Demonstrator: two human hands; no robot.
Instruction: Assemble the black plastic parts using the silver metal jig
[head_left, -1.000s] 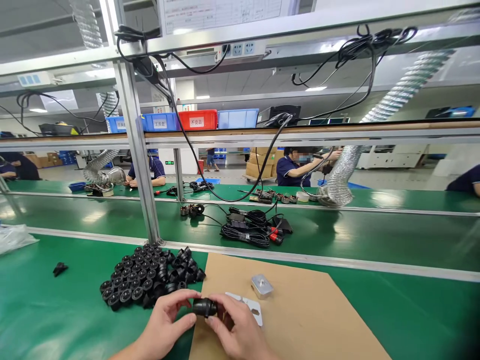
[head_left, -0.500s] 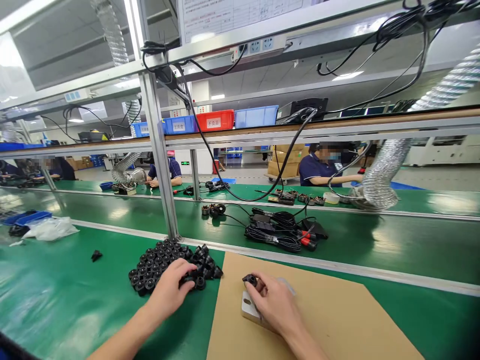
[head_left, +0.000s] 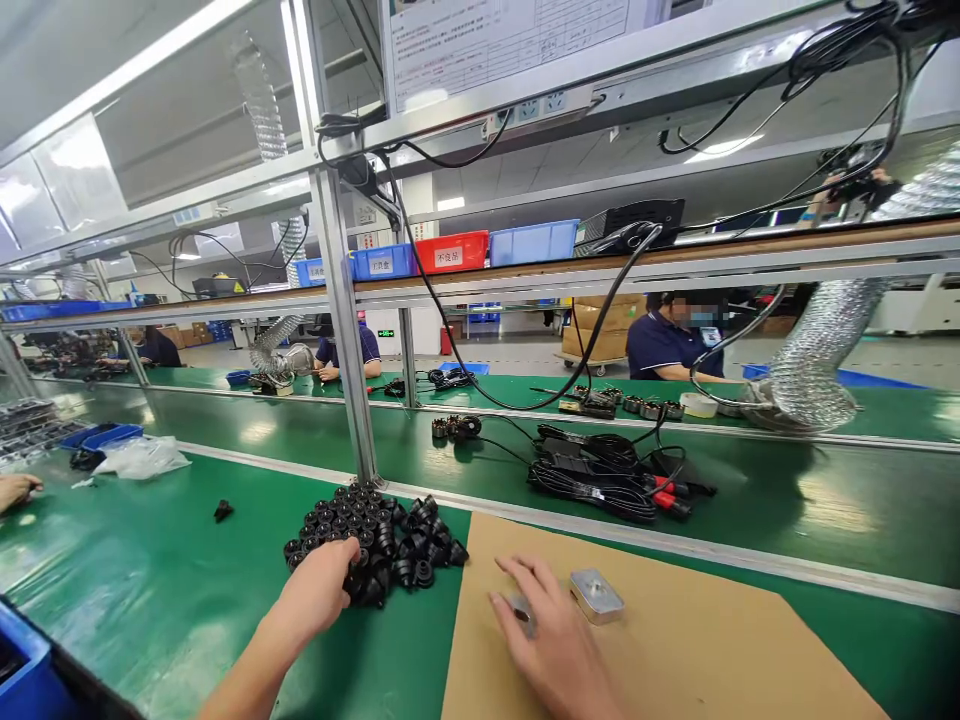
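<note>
My left hand (head_left: 319,582) is at the near left side of a heap of black plastic parts (head_left: 420,540). Its index finger and thumb are apart, with black parts just beyond them; the other fingers are hidden. Over the brown cardboard sheet (head_left: 675,640), my right hand (head_left: 551,635) has thumb and fingers spread and is slightly blurred. Under its palm shows a bit of a grey metal block (head_left: 523,615) with a dark hole, mostly covered. A second small metal block (head_left: 598,595) lies on the cardboard just right of that hand.
One loose black part (head_left: 223,511) lies left of the heap. A metal post (head_left: 349,330) rises behind it. Black cable coils (head_left: 592,485) with red connectors lie beyond the rail. A person's hand (head_left: 16,490) shows at far left, above a blue bin (head_left: 22,640).
The black part seen in my right hand is no longer visible, and its fingers have spread. The second metal block is now uncovered. My left hand has shifted toward the heap's near left side.
</note>
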